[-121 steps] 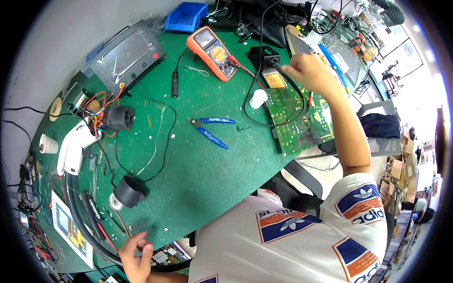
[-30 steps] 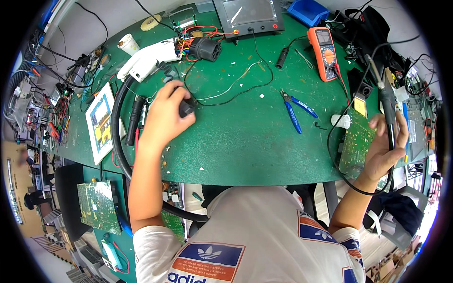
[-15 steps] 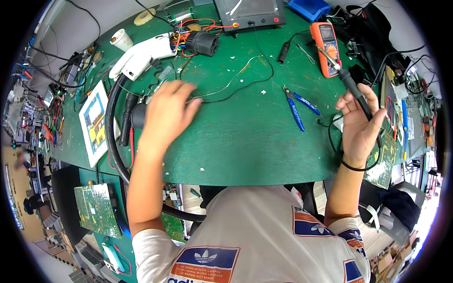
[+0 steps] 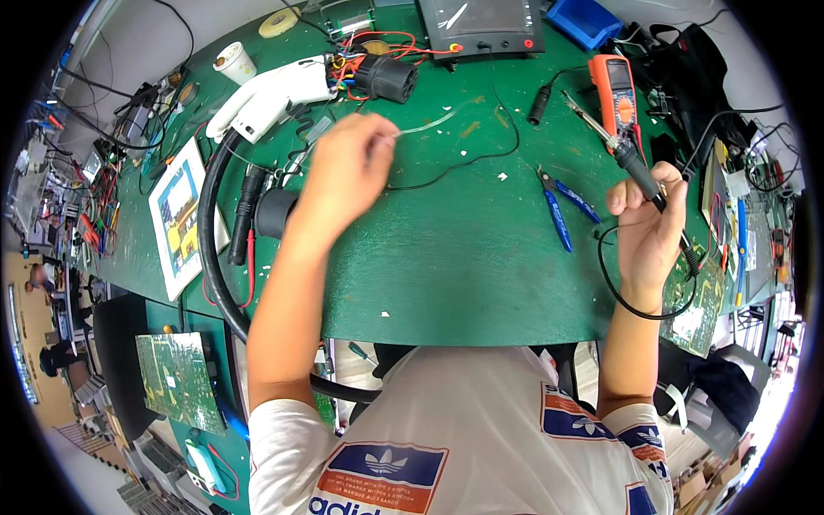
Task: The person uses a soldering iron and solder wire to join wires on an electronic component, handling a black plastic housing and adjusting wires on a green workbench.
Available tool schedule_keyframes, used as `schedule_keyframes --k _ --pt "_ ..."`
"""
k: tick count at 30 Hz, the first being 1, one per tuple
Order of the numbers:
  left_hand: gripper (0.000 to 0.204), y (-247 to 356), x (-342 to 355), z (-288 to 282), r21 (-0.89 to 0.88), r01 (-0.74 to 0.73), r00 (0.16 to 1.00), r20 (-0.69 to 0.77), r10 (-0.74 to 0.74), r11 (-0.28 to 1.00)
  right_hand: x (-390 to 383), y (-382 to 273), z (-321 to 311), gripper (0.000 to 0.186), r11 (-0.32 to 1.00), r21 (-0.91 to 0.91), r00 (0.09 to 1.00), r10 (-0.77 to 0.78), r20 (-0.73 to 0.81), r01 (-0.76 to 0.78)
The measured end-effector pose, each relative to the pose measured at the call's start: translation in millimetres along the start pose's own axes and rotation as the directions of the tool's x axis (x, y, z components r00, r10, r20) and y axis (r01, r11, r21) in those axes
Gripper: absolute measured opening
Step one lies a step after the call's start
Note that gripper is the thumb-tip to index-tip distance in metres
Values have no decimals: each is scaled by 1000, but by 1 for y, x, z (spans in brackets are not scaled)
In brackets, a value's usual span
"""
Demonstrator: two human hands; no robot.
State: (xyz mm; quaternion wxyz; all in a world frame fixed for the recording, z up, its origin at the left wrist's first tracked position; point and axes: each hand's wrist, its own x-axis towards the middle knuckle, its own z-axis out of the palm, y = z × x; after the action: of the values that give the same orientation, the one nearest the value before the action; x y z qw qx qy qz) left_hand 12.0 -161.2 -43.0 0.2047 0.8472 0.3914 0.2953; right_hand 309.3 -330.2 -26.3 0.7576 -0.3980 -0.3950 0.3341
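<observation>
My left hand (image 4: 350, 167) is closed in a pinch above the left-centre of the green bench, somewhat blurred. From its fingertips a thin silvery wire (image 4: 429, 125), like solder wire, runs up and to the right. My right hand (image 4: 650, 215) grips a soldering iron (image 4: 637, 168) by its dark handle. The iron's metal tip points up and left, close to an orange multimeter (image 4: 616, 96). Beyond my left hand lies a white charging-gun housing (image 4: 279, 96) with coloured wires at a black round connector (image 4: 388, 79). Blue-handled cutters (image 4: 562, 210) rest between my hands.
A thick black cable (image 4: 208, 215) curves along the left, beside a black flashlight (image 4: 247, 215) and a white-framed picture panel (image 4: 182, 219). Along the back stand a paper cup (image 4: 236, 64), a grey instrument with a screen (image 4: 481, 30) and a blue bin (image 4: 584, 26).
My left hand has moved right and slightly away from me, its fingers now drawn together on the wire. The soldering iron stays in my right hand. The whole view has shifted slightly.
</observation>
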Motion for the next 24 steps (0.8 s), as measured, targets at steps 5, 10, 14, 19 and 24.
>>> schedule_keyframes --k 5,10,14,19,24 --pt "16 -43 4 -74 -255 188 963 -140 -228 949 12 4 20 54 993 117 991 15 130 -31" --pt "18 -84 17 -124 -526 294 901 -127 -416 798 29 18 46 58 989 148 970 -47 238 11" --pt "17 -107 20 -134 -309 200 928 -243 -281 930 43 44 75 52 980 175 930 21 366 -91" --pt "12 -132 19 -127 -264 266 954 -67 -293 927 58 90 130 21 991 -12 923 130 363 -135" --pt "15 -144 26 -116 -375 233 967 -7 -255 897 78 138 154 13 965 113 897 170 409 -235"
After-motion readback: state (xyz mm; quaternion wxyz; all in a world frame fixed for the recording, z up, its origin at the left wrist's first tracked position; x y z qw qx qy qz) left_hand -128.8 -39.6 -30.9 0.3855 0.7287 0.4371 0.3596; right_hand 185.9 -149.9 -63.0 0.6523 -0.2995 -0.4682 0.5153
